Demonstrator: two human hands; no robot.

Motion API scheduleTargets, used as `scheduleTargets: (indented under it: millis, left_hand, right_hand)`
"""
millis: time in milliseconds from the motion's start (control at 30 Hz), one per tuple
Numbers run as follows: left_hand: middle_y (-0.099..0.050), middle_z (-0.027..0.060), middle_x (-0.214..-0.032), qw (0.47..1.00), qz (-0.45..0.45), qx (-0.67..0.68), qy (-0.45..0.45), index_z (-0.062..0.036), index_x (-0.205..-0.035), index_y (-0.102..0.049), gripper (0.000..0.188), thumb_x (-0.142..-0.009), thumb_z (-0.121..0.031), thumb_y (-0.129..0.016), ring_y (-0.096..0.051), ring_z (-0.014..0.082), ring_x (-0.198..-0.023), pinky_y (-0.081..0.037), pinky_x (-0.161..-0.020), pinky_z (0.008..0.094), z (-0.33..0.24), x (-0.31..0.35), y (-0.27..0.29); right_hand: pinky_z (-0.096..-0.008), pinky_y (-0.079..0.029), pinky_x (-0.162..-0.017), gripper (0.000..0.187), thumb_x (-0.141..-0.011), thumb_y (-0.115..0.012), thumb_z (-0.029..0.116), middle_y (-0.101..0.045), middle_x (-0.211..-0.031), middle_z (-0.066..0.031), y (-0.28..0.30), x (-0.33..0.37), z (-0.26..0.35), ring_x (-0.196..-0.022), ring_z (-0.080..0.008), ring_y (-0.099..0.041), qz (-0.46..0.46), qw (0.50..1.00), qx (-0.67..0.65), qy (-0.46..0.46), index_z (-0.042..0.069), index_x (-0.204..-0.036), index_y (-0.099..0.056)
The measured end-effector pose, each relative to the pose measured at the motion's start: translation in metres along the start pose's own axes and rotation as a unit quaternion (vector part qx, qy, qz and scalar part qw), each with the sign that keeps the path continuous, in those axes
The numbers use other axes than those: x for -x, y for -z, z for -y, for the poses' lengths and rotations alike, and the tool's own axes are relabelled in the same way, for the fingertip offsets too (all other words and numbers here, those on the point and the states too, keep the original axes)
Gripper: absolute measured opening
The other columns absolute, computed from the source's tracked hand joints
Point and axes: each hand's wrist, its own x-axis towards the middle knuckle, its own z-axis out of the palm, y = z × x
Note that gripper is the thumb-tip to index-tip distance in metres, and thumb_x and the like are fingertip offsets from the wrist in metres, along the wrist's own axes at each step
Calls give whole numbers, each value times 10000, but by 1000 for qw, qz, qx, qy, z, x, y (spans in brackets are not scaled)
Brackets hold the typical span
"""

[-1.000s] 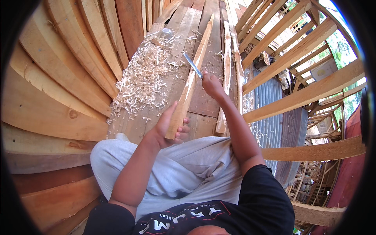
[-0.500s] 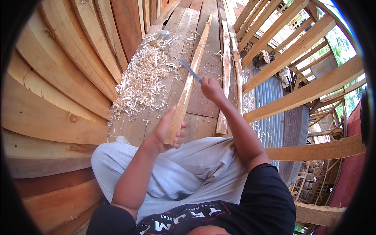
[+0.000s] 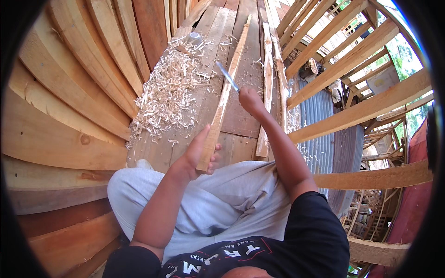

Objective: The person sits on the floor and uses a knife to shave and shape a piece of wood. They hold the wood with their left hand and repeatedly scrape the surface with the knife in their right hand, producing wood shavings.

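Note:
My left hand (image 3: 198,155) is wrapped round the near end of a long wooden strip (image 3: 227,95), thumb on one side and fingers on the other. The strip runs away from me, its far end over the floorboards, and pale shaved patches show along its middle. My right hand (image 3: 251,100) grips a knife (image 3: 227,76), whose handle is hidden in the fist. The blade points away and to the left, crossing over the strip; whether it touches the wood I cannot tell.
Curled wood shavings (image 3: 169,95) lie heaped on the floorboards (image 3: 155,153) to the left, with a small clear cup (image 3: 193,38) behind. Two more long strips (image 3: 268,69) lie to the right. A plank wall (image 3: 60,125) rises at left; wooden rails (image 3: 366,106) stand at right.
The knife and my right hand have shifted slightly, the blade tip swinging a little nearer to me or turning in the light. My left hand still holds the strip.

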Motion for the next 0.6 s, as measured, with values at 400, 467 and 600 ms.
scheduleTargets:
  millis: [400, 467, 600]
  left_hand:
    - [-377, -30, -537, 1000, 26, -5, -15, -152, -801, -458, 623, -883, -759, -345, -393, 95, -394, -324, -342, 231, -8, -5, -2]
    - [-376, -29, -538, 999, -27, -34, -14, -151, -802, -458, 618, -885, -754, -346, -390, 96, -393, -317, -343, 231, -5, -6, -6]
    - [-377, -32, -539, 999, -31, -23, -11, -151, -803, -461, 614, -885, -750, -356, -378, 94, -392, -305, -346, 229, -7, -1, -5]
  right_hand:
    - [-523, -444, -927, 470, -965, -323, 287, -595, -1060, -366, 1, 6, 21, -1052, -508, -564, 74, 996, -46, -18, -89, -1062, -589]
    - [-536, -442, -917, 469, -970, -315, 282, -596, -1069, -365, -1, 0, 5, -1047, -504, -573, 51, 997, -51, -2, -85, -1073, -590]
    - [-531, -442, -899, 544, -959, -304, 341, -598, -996, -381, 20, 27, 35, -967, -499, -598, 4, 998, -64, -21, -87, -953, -640]
